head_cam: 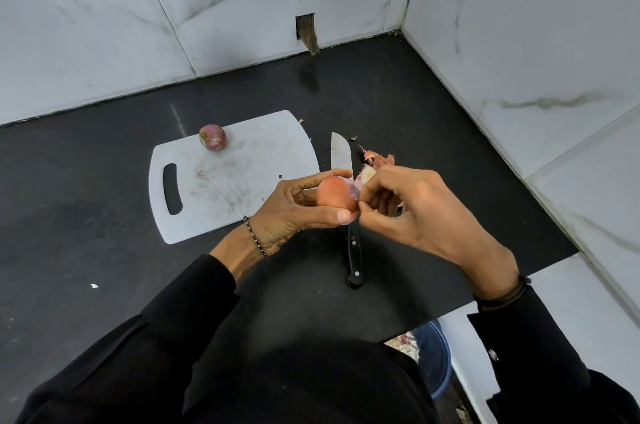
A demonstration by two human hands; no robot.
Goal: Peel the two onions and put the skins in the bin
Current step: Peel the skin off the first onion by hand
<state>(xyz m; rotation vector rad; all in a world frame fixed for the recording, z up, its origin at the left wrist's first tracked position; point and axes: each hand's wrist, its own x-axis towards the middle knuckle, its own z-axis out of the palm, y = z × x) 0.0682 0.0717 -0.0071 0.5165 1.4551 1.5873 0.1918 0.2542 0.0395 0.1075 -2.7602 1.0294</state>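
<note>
My left hand grips an onion with orange-brown skin above the black counter. My right hand pinches the skin at the onion's right end, where purple flesh shows. A second onion, purple, sits on the far part of the white cutting board. A pile of loose onion skins lies on the counter just beyond my right hand. The blue bin stands on the floor below the counter's near right edge, partly hidden by the counter and my sleeve.
A black-handled knife lies on the counter right of the board, blade pointing away, partly under my hands. Marble-patterned walls close the counter at the back and right. Small skin scraps lie near the board's far corner.
</note>
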